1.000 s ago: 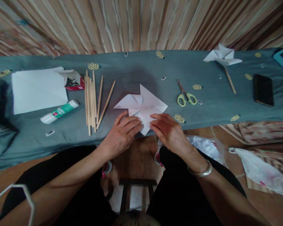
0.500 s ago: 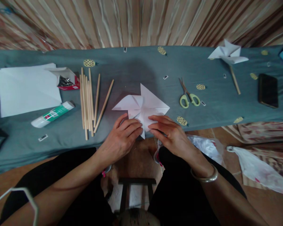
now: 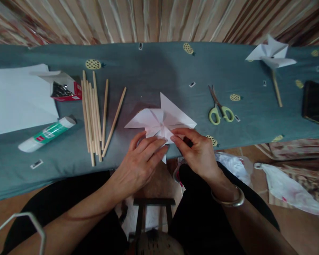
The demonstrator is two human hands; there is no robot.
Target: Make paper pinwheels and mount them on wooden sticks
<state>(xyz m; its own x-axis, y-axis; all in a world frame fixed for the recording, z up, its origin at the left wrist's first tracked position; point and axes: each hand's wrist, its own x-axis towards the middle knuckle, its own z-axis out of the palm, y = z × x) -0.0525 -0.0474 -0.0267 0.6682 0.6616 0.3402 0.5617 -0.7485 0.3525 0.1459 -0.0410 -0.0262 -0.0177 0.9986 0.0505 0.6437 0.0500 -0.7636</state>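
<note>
A folded white paper pinwheel (image 3: 154,118) lies at the front of the cloth-covered table, its pointed blades spread to the left, top and right. My left hand (image 3: 143,157) rests over its lower left part, fingers bent and pressing the paper, with a lower tip poking out below the fingertips. Between thumb and index finger, my right hand (image 3: 196,148) pinches a folded-in corner close to the centre. My fingers cover part of the lower blades. Right of the pinwheel lie scissors (image 3: 220,108) with green handles.
Left are wooden sticks (image 3: 93,117), a glue stick (image 3: 46,134), an open red box (image 3: 66,88) of small metal pieces and white paper sheets (image 3: 18,99). At right lie a pinwheel on a stick (image 3: 272,56) and a phone (image 3: 315,102). Plastic bags (image 3: 289,186) lie below.
My right hand has closed from loosely bent fingers into a pinch and drawn a paper corner toward the pinwheel's centre. My left hand stays on the paper. The view has shifted slightly.
</note>
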